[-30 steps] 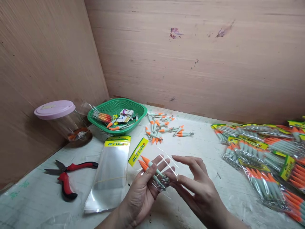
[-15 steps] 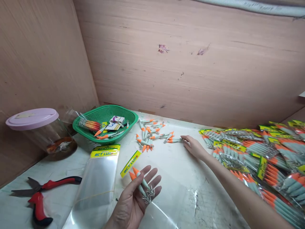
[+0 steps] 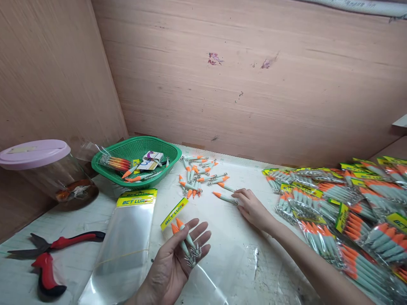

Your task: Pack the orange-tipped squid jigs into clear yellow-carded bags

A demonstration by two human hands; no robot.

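Note:
My left hand (image 3: 179,258) cradles two pale green fishing lures (image 3: 187,237) with orange tips, the thumb pressing on them and the other fingers spread. Their wire hooks lie toward the fingers. A yellow BCT LURE header card (image 3: 174,214) on a clear bag stands just behind that hand. Farther back, the fingertips of my right hand (image 3: 251,209) pinch the hook end of a single fishing lure (image 3: 225,198), its orange tip pointing left. Another lure lies close beside it, and a loose pile of matching lures (image 3: 199,176) spreads to the left.
A green basket (image 3: 173,154) holds lures and small boxes. A stack of clear header bags (image 3: 124,237) lies left of my left hand. Red-handled pliers (image 3: 51,254) and a pink-lidded jar (image 3: 71,178) are farther left. Packed lures (image 3: 333,212) cover the right side.
My right hand has drawn one lure toward me, away from the pile. My left hand keeps its two lures in nearly the same place. The view has shifted slightly.

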